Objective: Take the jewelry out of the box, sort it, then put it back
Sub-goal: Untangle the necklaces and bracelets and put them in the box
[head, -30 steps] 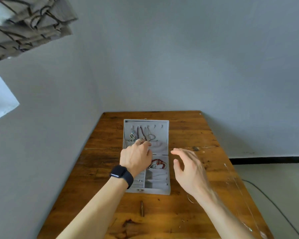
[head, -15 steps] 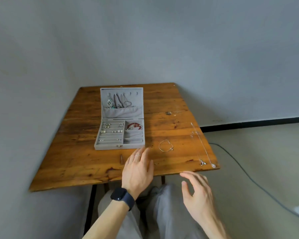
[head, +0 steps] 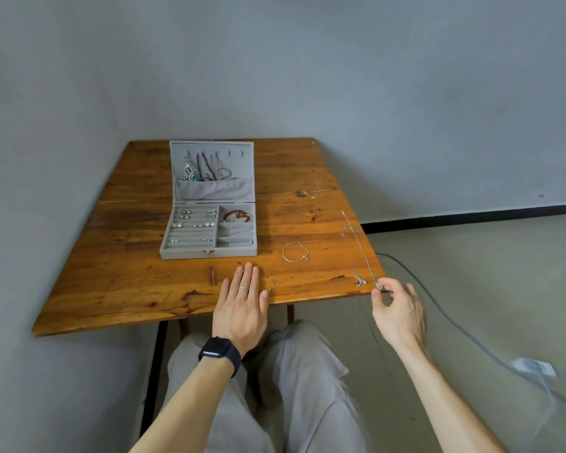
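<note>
From the head camera I count one grey jewelry box (head: 209, 223) lying open toward the table's (head: 128, 289) far side, with one red bracelet (head: 238, 215) in its far right compartment. One thin bangle (head: 294, 252) lies just right of the box, and two chain necklaces (head: 362, 253) run along the right edge. The left hand (head: 241, 308) lies flat with straight fingers on the near edge, a black watch (head: 219, 353) on its wrist. The blurred right hand (head: 399, 312) has its forefinger at one chain's pendant, and I cannot tell if it pinches.
</note>
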